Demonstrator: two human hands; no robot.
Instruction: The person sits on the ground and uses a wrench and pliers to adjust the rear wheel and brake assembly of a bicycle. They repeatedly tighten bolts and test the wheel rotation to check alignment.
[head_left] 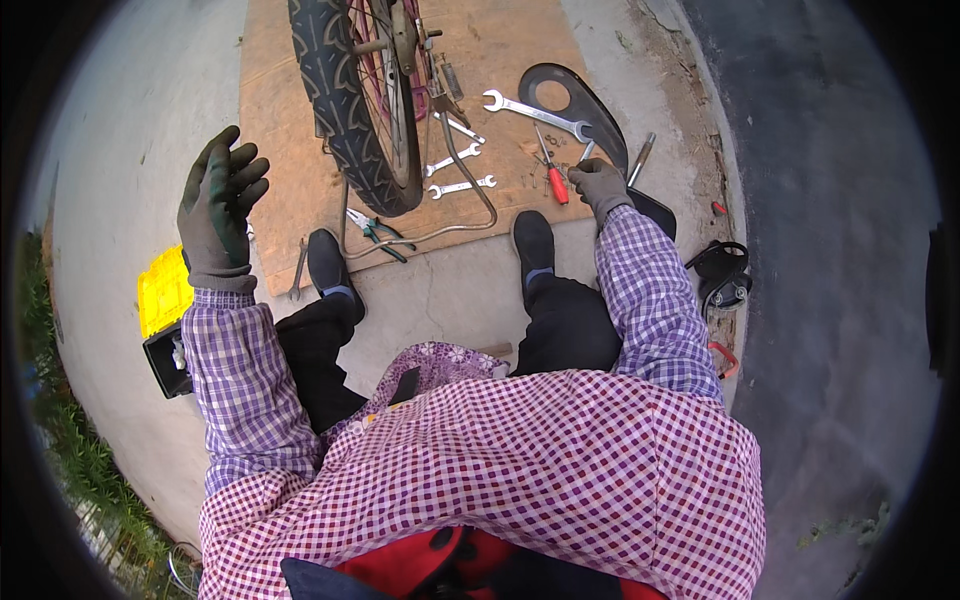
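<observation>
Checked smock [520,450] worn; five wrenches [540,114] laid out.
Left hand [218,205] is held raised, loosely open, empty; right hand [600,187] is half-curled, any hold unclear, beside one red screwdriver [557,185] laid on cardboard [275,110].

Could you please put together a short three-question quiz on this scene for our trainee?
1. True or false: the left hand is gripping a wrench.

2. What colour is the handle of the screwdriver?
A) Yellow
B) Red
C) Green

3. Fill in the blank: the pliers lie to the ____ of the screwdriver in the picture.

Key:
1. False; it is raised and open, with nothing visible in it.
2. B
3. left
</observation>
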